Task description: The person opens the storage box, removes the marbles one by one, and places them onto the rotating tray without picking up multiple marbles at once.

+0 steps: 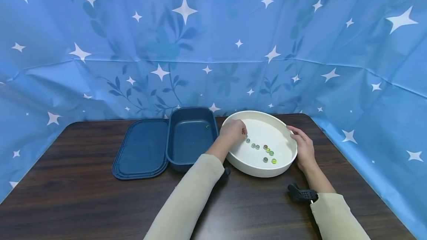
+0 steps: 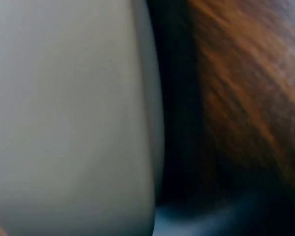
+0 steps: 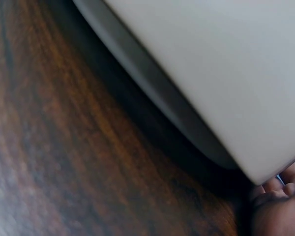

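Note:
A round white tray (image 1: 257,169) with a raised wall holds several glass marbles (image 1: 257,147) in green, yellow, grey and reddish tones. My left hand (image 1: 232,132) reaches over its left rim, fingers bent down toward the tray floor beside the nearest marble. The fingertips are hidden, and I cannot tell whether they pinch a marble. At the right side my right hand (image 1: 304,147) grips the tray's rim. In the right wrist view, fingers (image 3: 273,186) curl at the lower edge of the white wall (image 3: 226,73). Only the white wall (image 2: 64,108) and wood fill most of the left wrist view.
Left of the tray stands a dark blue rectangular container (image 1: 190,140) with one green marble (image 1: 207,127) in it. A flat blue lid (image 1: 141,149) lies against its left side. All rest on a dark wooden table (image 1: 83,203) before a blue starry curtain (image 1: 213,29).

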Demonstrator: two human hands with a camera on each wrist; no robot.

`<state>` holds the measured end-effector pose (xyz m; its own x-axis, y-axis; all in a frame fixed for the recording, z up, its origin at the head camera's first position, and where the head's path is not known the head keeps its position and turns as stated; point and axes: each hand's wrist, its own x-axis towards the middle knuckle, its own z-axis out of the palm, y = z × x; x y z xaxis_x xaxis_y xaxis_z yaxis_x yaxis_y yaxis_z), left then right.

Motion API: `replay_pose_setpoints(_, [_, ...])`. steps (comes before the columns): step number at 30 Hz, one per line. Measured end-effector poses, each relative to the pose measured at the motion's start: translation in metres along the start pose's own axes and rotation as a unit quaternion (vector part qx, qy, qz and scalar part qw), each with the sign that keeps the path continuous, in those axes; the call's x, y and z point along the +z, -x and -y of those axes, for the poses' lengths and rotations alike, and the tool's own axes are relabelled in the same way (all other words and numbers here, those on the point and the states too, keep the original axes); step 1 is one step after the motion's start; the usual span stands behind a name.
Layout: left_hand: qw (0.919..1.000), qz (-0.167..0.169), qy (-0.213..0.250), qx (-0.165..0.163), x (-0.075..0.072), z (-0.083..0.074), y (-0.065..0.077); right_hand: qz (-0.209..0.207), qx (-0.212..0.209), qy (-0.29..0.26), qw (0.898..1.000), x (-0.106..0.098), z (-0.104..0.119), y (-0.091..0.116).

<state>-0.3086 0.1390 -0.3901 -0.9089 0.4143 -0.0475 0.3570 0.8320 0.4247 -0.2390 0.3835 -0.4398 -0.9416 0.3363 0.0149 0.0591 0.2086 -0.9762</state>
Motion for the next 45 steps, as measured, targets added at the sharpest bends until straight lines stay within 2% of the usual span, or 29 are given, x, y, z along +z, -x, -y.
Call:
replay_pose_setpoints(6, [0.9999, 0.000, -0.014, -0.002, 0.002, -0.001, 0.000, -0.001, 0.003, -0.016, 1.000, -0.001, 0.000, 0.001])
replay_pose_setpoints(9, [0.9999, -0.003, 0.010, -0.002, 0.000, 0.000, 0.002, -0.002, 0.004, -0.020, 1.000, 0.000, 0.000, 0.001])
replay_pose_setpoints(12, [0.9983, -0.013, 0.057, -0.003, -0.006, 0.000, 0.008, -0.002, 0.006, -0.028, 1.000, 0.000, -0.001, 0.001])
replay_pose_setpoints(16, [0.9931, -0.060, 0.100, -0.015, -0.020, 0.005, 0.020, -0.002, 0.007, -0.027, 1.000, -0.001, 0.001, 0.002])
replay_pose_setpoints(22, [0.9783, -0.166, 0.119, -0.035, -0.041, 0.028, 0.031, -0.007, 0.005, -0.017, 1.000, -0.001, 0.004, 0.001])
replay_pose_setpoints(25, [0.9740, -0.184, 0.113, -0.069, -0.050, 0.043, 0.034, -0.004, 0.012, -0.011, 1.000, 0.000, 0.004, -0.001])
replay_pose_setpoints(29, [0.9721, -0.171, 0.097, -0.128, -0.053, 0.061, 0.036, -0.004, 0.024, -0.008, 1.000, 0.001, 0.003, -0.002])
replay_pose_setpoints(34, [0.9719, -0.133, 0.057, -0.186, -0.043, 0.076, 0.035, -0.002, 0.025, -0.005, 1.000, 0.001, 0.004, -0.001])
replay_pose_setpoints(37, [0.9726, -0.118, 0.050, -0.194, -0.039, 0.080, 0.035, -0.002, 0.025, -0.001, 1.000, 0.002, 0.004, 0.000])
replay_pose_setpoints(45, [0.9759, -0.064, 0.079, -0.193, -0.035, 0.084, 0.032, -0.009, 0.035, 0.001, 0.999, 0.001, 0.005, 0.001])
